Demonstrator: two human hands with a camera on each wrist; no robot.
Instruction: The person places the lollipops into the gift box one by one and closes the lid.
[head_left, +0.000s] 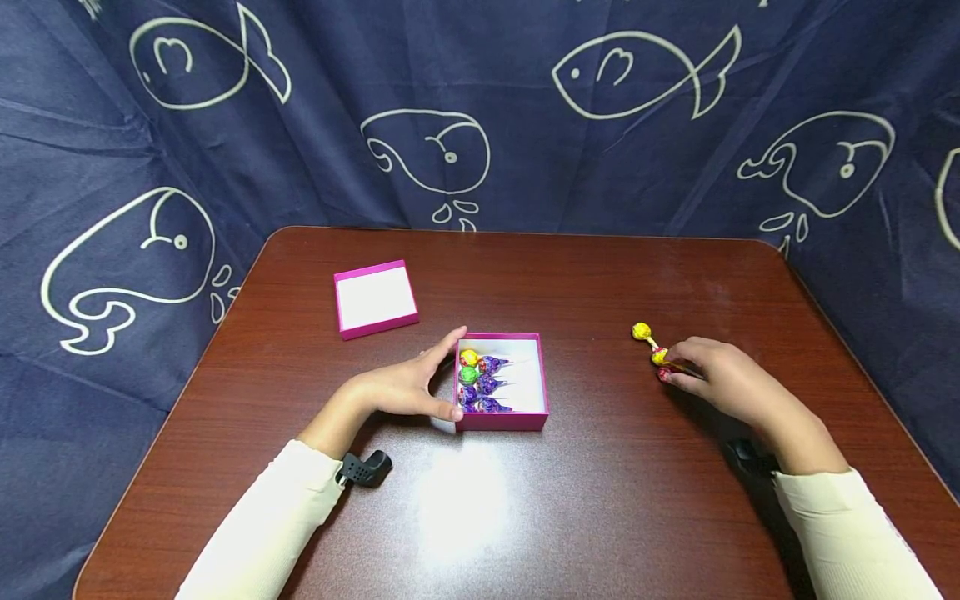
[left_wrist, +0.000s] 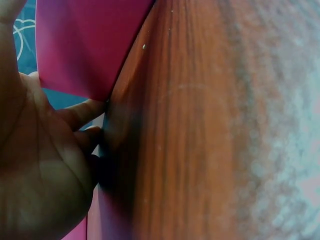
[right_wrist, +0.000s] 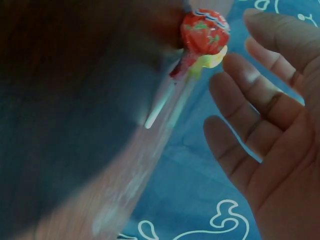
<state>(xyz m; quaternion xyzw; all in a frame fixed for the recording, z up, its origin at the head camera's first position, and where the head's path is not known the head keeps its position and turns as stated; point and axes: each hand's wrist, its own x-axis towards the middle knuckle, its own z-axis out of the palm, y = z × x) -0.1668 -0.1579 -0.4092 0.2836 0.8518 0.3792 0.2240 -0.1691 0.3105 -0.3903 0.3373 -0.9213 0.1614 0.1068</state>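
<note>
Head view: saw a dark blue curtain [head_left: 525, 75] patterned with white fish and whale outlines, hanging behind a glossy brown worktop [head_left: 585, 500]. Noted cream sleeves [head_left: 262, 525] extending in from both lower corners. Found the left hand [head_left: 405, 388] gripping the pink box [head_left: 502, 422] at its left side, with thumb at the near corner and forefinger at the far one. Found the right hand [head_left: 723, 375] over the worktop's right part, with fingers relaxed, slightly bent and holding nothing. Saw the box sitting lidless near the middle of the worktop, and a pink lid [head_left: 375, 300] lying white inside upward, farther back to the left. Inside the box, saw purple lollipops [head_left: 491, 384], a green lollipop [head_left: 468, 375] and a yellow-and-red lollipop [head_left: 468, 357] grouped along the left part. Beside the right hand, spotted a yellow lollipop [head_left: 641, 331] farther out, a second yellow lollipop [head_left: 659, 357] at the fingertips, contact unclear, and a red lollipop [right_wrist: 205, 32] near the thumb, with a white stick and, in the right wrist view, a gap before the fingers.
</note>
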